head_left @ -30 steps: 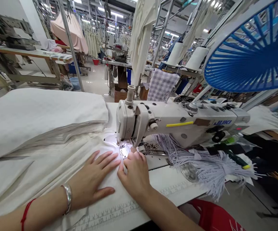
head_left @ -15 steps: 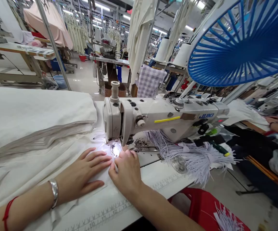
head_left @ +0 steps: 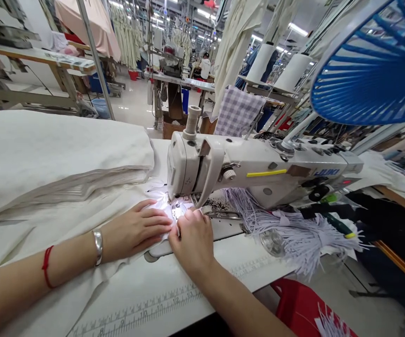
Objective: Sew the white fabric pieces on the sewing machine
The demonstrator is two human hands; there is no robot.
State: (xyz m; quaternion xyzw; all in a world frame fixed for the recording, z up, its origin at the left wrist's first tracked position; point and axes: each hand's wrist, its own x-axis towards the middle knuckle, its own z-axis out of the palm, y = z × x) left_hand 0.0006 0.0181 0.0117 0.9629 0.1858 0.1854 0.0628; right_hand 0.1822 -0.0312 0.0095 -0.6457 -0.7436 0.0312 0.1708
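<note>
My left hand (head_left: 137,231) lies flat on white fabric (head_left: 114,210), palm down, fingers stretched toward the lit needle area of a sewing machine (head_left: 230,161). Just right of the needle, my right hand (head_left: 195,238) is closed, with thumb and fingers pinching the fabric's edge by the presser foot. The exact spot under those fingertips is hidden. Left of the machine head rises a thick stack of white cloth pieces (head_left: 65,140), and the worked fabric spreads in folds beneath my left forearm.
Bundled white cords (head_left: 293,234) lie on the right of the table, beside a clear round dish (head_left: 271,242). A ruler scale (head_left: 160,306) runs along the front edge. Below stands a red stool (head_left: 302,304). A blue fan (head_left: 374,70) hangs upper right, near thread cones (head_left: 292,72).
The camera view has shifted, so the machine sits further right. Fabric near the front has drawn back, uncovering a rounded metal plate edge. My left fingers lie closer together; my right hand stays pinched.
</note>
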